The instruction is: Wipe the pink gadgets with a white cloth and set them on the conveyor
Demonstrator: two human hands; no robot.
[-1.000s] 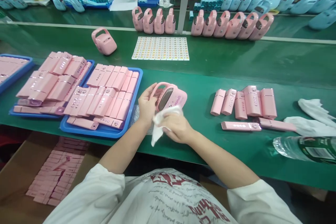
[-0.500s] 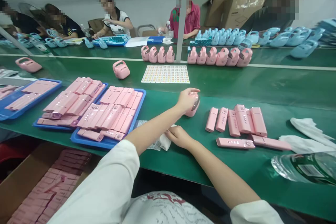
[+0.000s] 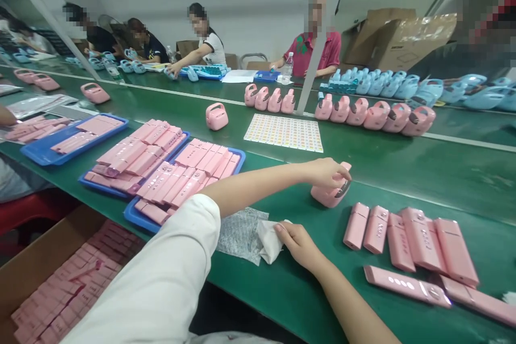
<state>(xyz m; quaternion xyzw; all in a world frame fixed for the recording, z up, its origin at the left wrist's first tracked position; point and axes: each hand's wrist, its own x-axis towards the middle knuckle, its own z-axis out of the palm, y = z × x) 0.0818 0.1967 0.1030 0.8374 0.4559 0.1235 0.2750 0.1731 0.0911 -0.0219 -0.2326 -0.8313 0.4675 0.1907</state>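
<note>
My left hand (image 3: 325,173) reaches across the table with its fingers curled around the handle of a small pink handled case (image 3: 324,196), which has a dark panel. Closer to me, my right hand (image 3: 300,244) pinches a crumpled white cloth (image 3: 269,242). Beside that cloth lies a clear bubble-wrap piece (image 3: 242,231) on the green surface. To the right are several slim pink rectangular cases (image 3: 427,239), some standing or leaning together and two lying down.
Blue trays (image 3: 131,215) stacked with pink cases stand to the left, above a cardboard box (image 3: 44,247) of more. A sticker sheet (image 3: 284,131) lies ahead, before a row of pink handled cases (image 3: 365,111). Co-workers sit opposite among blue handled pieces (image 3: 387,83).
My view has turned, shifting the scene. My left hand is still on the handled case, and its handle now shows. My right hand still holds the cloth. A co-worker opposite has stretched out an arm.
</note>
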